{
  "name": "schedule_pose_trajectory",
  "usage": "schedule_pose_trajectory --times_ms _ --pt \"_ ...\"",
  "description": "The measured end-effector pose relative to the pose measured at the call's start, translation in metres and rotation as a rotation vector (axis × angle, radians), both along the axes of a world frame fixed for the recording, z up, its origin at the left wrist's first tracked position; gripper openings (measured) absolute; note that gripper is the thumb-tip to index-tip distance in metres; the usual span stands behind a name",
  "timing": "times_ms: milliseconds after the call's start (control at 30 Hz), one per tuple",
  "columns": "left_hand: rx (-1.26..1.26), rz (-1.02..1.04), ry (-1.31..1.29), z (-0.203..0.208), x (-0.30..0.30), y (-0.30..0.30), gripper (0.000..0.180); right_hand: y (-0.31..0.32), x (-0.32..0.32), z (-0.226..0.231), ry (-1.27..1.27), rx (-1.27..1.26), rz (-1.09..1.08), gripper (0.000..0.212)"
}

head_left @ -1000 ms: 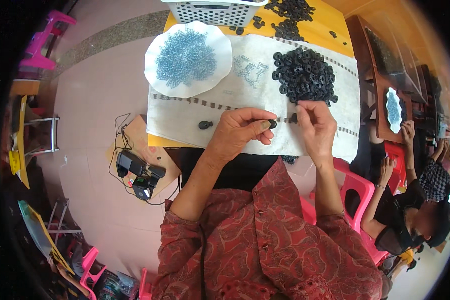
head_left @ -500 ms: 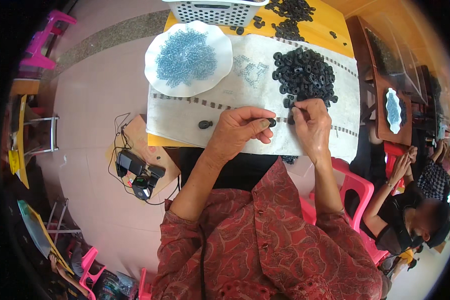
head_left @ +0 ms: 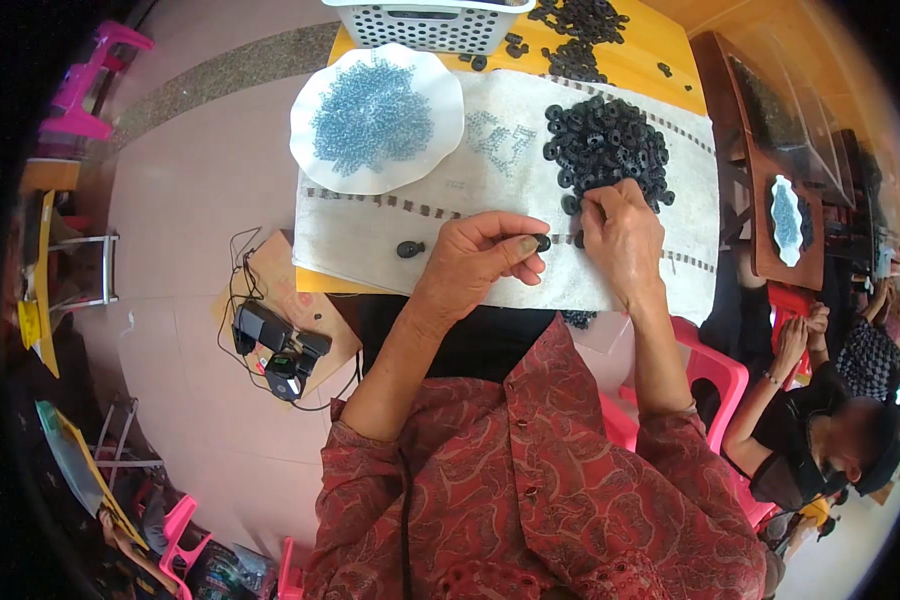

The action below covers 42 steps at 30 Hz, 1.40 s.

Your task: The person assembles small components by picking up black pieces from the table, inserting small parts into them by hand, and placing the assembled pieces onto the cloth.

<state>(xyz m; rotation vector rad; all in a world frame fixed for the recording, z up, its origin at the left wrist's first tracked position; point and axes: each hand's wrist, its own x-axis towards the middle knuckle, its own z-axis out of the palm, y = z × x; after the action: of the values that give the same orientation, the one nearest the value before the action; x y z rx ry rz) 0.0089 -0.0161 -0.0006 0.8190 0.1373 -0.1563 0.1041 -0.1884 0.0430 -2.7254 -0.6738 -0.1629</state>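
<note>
My left hand (head_left: 480, 258) pinches a small black ring-shaped piece (head_left: 543, 243) between thumb and fingertips, above the white cloth (head_left: 360, 240). My right hand (head_left: 625, 240) is closed at the near edge of a heap of black ring-shaped pieces (head_left: 610, 145). Its fingertips are bent down and hidden, so what they grip cannot be made out. A bit of black (head_left: 578, 240) shows by its left side. To the left of my left hand, another black piece (head_left: 410, 249) lies alone on the cloth.
A scalloped white plate (head_left: 305, 140) holds many tiny clear-blue rings; more such rings (head_left: 500, 140) lie beside it. Behind stands a perforated grey-white basket (head_left: 440, 32). More black pieces (head_left: 575, 60) lie on the yellow table (head_left: 670, 45). A pink chair (head_left: 725, 375) and another person (head_left: 800, 440) are at right.
My right hand has shifted slightly left and its fingers have curled over at the heap's near edge. My left hand stays almost still with its black piece.
</note>
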Motion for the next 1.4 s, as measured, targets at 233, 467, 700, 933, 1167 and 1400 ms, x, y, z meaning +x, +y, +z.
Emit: schedule_pose_trajectory --times_ms 233,467,700,933,1167,1400 --pt "-0.022 0.001 -0.002 -0.001 0.000 0.001 0.020 0.001 0.010 -0.005 0.019 0.038 -0.023 0.010" --pt "0.009 0.013 -0.009 -0.001 0.000 0.001 0.020 0.004 0.013 -0.008 0.025 0.014 -0.023 0.014" --pt "0.002 0.013 -0.009 -0.001 0.000 0.001 0.020 0.008 0.011 -0.005 0.148 0.129 -0.045 0.014" --pt "-0.043 0.028 -0.023 -0.001 0.000 0.000 0.020 0.011 0.005 -0.013 0.192 0.217 -0.030 0.016" --pt "-0.025 0.031 -0.043 -0.002 0.000 0.001 0.020 0.011 0.003 -0.014 0.219 0.285 -0.033 0.014" --pt "-0.160 0.030 -0.040 -0.002 0.000 0.004 0.020 0.012 0.000 -0.014 0.209 0.391 0.022 0.011"
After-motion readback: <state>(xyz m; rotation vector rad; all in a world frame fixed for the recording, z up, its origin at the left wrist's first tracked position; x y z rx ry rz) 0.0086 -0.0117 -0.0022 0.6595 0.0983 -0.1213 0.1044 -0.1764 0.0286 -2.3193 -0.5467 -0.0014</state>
